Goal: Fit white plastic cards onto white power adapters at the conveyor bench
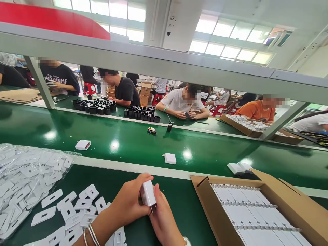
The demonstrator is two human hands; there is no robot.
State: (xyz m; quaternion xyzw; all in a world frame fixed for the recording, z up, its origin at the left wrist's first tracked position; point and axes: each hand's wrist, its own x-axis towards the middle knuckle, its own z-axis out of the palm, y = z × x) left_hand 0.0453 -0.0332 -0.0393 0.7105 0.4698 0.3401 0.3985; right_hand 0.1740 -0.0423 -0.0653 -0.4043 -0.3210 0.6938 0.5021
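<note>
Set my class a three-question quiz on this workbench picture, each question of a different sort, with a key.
1. True or false: the left hand and the right hand both hold the white charger.
2. The cardboard box lies on which side of the hands? A left, B right, C between them.
3. Fill in: the conveyor belt is ___ in colour.
Key: 1 true; 2 B; 3 green.

I am reading white lettering, roughly "MNMF", partly hidden, on a co-worker's black T-shirt (61, 81). I am also seeing a black triangle mark (168, 33) on the white pillar (179, 24).
</note>
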